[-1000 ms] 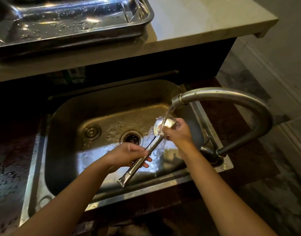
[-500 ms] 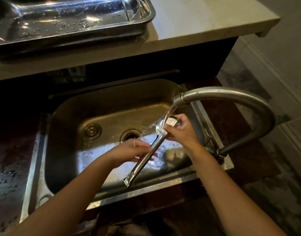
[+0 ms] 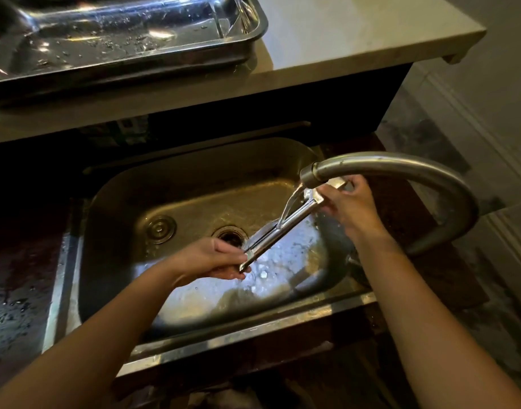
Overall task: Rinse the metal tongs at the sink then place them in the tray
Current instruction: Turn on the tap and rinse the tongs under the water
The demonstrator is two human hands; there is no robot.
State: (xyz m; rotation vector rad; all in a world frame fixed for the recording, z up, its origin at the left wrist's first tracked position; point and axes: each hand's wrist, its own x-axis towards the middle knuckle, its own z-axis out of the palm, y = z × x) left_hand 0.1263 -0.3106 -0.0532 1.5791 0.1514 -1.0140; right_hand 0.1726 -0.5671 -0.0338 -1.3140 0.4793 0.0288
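Note:
The metal tongs (image 3: 283, 231) slant across the steel sink (image 3: 129, 190), with water from the curved faucet (image 3: 400, 166) running onto their middle. My right hand (image 3: 346, 203) grips their upper end just under the spout. My left hand (image 3: 215, 258) pinches their lower end above the drain (image 3: 230, 235). The wet steel tray (image 3: 153, 45) sits on the pale raised counter (image 3: 342, 39) at the far left, holding only water drops where visible.
A dark wet countertop (image 3: 20, 276) flanks the sink on the left. The faucet arches from the sink's right rim. Tiled floor (image 3: 459, 149) and a white baseboard lie to the right of the counter.
My right hand lifted the tongs' upper end up and right beneath the spout. The lower end rose toward the drain with my left hand, so the stream now hits the tongs' middle instead of the head.

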